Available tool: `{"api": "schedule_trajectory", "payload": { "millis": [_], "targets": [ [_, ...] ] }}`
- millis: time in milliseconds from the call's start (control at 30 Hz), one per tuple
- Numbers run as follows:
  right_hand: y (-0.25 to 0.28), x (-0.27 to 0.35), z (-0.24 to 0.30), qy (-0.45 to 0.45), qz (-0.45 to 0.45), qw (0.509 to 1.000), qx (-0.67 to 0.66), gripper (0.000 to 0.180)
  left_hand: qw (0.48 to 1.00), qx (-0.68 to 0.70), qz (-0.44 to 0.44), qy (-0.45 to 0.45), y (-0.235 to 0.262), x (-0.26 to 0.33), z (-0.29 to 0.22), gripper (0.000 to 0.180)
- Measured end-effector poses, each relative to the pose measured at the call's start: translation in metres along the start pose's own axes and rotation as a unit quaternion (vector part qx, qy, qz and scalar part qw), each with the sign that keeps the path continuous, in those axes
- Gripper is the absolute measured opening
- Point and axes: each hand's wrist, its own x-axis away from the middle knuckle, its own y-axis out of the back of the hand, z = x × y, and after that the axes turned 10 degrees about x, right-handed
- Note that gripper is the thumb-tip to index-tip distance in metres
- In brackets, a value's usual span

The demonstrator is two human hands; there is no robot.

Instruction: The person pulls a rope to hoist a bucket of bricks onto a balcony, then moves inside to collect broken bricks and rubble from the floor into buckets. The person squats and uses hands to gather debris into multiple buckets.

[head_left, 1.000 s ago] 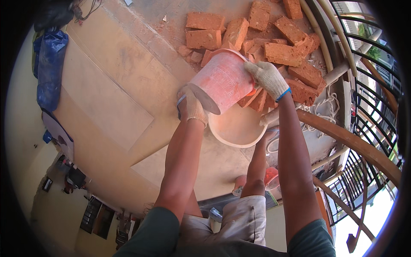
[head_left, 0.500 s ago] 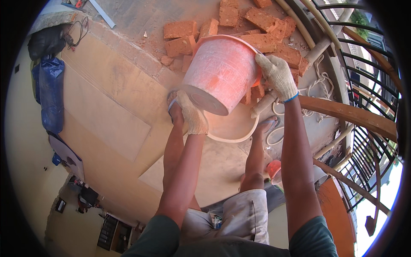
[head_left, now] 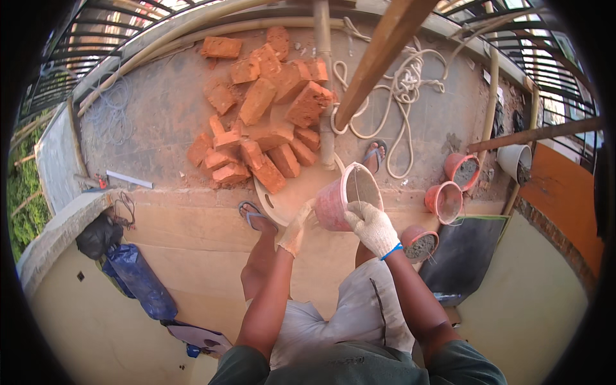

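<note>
A dusty red bucket (head_left: 332, 204) is held tilted in front of my legs, its mouth turned up and to the right. Its greyish inside looks coated. My gloved right hand (head_left: 375, 230) grips the rim at the near right side, by the thin wire handle. At the bucket's left lower side, my gloved left hand (head_left: 296, 230) holds on, its fingertips partly hidden. Just beyond the bucket lies a pale shallow tub (head_left: 292, 208) with a handle slot in its rim. A heap of orange-red bricks (head_left: 260, 99) reaches over the tub's far edge.
To the right stand several buckets, some with grey mortar, including one red bucket (head_left: 420, 245) near a black board (head_left: 463, 256). White rope (head_left: 405, 90) lies tangled at the far right. A wooden beam (head_left: 385, 54) slants overhead near a bamboo pole (head_left: 325, 83). Black railings (head_left: 77, 64) enclose the far side.
The bucket has come away from above the bricks and closer to me, turning from bottom-toward-me to mouth up and right. My view has swung rightward, bringing the mortar buckets into sight.
</note>
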Motion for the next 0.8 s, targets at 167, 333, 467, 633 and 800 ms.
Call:
{"api": "schedule_trajectory", "payload": {
  "millis": [167,333,467,633,800],
  "targets": [
    [0.089,0.019,-0.161,-0.176,-0.186,0.967,-0.007,0.033,0.977,-0.021,0.098,0.188,-0.138,-0.070,0.009,0.069],
    [0.149,0.064,-0.293,-0.245,-0.284,0.913,-0.163,0.029,0.917,-0.367,0.073,0.139,-0.223,-0.109,0.060,0.054],
    [0.145,0.063,-0.381,-0.273,-0.236,0.915,-0.182,0.028,0.755,-0.609,0.206,0.130,-0.269,-0.084,0.113,0.044],
    [0.146,0.047,-0.463,-0.273,-0.318,0.866,-0.273,0.032,0.625,-0.692,0.304,0.196,-0.332,-0.062,0.148,0.044],
    [0.129,0.025,-0.518,-0.337,-0.324,0.864,-0.187,0.043,0.529,-0.727,0.419,0.128,-0.333,-0.058,0.181,0.047]
  ]
}}
